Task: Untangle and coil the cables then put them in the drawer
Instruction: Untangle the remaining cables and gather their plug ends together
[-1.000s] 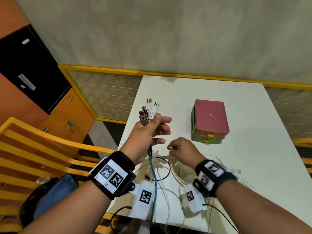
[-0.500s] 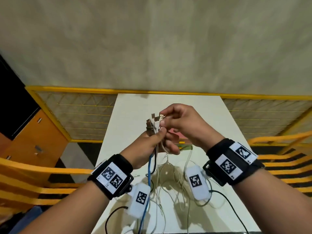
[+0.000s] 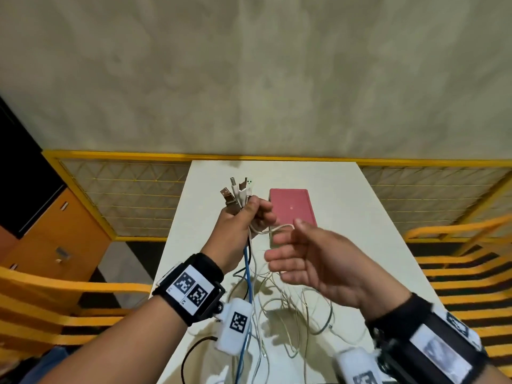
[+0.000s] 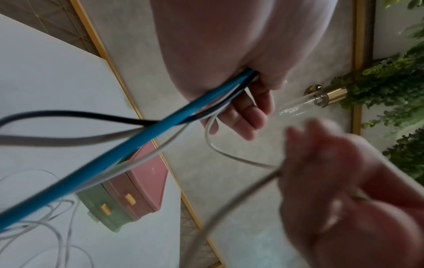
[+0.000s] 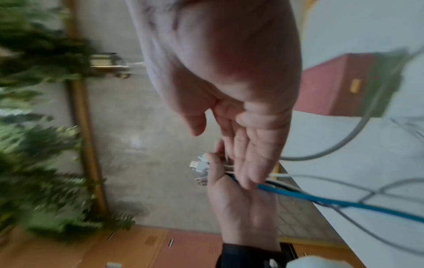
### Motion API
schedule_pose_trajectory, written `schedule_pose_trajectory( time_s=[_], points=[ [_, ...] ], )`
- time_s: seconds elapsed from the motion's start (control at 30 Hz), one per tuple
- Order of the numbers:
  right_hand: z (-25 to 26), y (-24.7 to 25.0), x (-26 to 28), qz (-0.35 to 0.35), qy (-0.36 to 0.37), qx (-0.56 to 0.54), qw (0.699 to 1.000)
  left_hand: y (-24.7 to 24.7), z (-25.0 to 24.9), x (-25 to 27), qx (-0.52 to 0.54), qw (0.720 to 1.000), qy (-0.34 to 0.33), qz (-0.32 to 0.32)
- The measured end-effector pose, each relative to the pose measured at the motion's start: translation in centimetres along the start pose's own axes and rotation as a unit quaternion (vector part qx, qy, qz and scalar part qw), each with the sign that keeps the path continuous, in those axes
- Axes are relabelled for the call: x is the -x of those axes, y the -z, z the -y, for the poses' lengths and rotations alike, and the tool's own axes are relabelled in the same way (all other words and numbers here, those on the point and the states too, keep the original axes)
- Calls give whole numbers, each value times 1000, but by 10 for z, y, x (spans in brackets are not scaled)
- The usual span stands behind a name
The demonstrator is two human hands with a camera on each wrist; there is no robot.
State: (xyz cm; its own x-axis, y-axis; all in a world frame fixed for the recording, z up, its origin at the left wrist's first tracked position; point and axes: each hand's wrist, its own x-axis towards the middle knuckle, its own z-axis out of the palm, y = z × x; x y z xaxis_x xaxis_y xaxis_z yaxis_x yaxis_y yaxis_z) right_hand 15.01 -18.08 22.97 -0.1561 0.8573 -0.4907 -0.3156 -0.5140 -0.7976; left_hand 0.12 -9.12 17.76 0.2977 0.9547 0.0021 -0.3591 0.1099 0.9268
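Observation:
My left hand (image 3: 256, 216) is raised over the white table (image 3: 368, 231) and grips a bundle of cable ends; several USB plugs (image 3: 238, 189) stick up from the fist. A blue cable (image 3: 247, 263), a black one and white ones hang from it into a loose tangle (image 3: 291, 314) on the table. My right hand (image 3: 288, 245) is just right of the fist, fingers straight and spread. A white cable (image 3: 274, 229) loops from the left fist to its thumb. The small drawer box (image 3: 291, 206), pink above and green below, stands behind the hands, its drawers shut (image 4: 128, 197).
Yellow slatted chairs (image 3: 457, 261) flank the table on both sides. A yellow-framed mesh barrier (image 3: 124, 195) runs behind it below a plain wall. An orange and black cabinet (image 3: 55, 231) stands at the left. The far half of the table is bare.
My right hand has left the plug ends, dropped to the right and opened, with a white cable trailing to its thumb. The left hand still holds the bundle up.

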Motion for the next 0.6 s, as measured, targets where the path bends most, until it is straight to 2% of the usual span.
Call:
schedule_pose_trajectory(
  time_s=[0.07,0.2,0.37,0.47,0.6],
  points=[
    [-11,7,-13,2,-59,-39,998,-4,2,2,-11,1000,-12,11],
    [-25,28,-42,-41,-101,-120,987,-8,3,7,-6,999,-7,34],
    [-31,40,-72,-87,-66,-201,973,-9,2,22,13,992,63,104],
    [-28,42,-84,-148,-33,-243,958,-7,0,33,14,985,94,145],
    [-24,42,-89,-187,-16,-278,942,14,-2,48,-26,975,153,159]
  ],
)
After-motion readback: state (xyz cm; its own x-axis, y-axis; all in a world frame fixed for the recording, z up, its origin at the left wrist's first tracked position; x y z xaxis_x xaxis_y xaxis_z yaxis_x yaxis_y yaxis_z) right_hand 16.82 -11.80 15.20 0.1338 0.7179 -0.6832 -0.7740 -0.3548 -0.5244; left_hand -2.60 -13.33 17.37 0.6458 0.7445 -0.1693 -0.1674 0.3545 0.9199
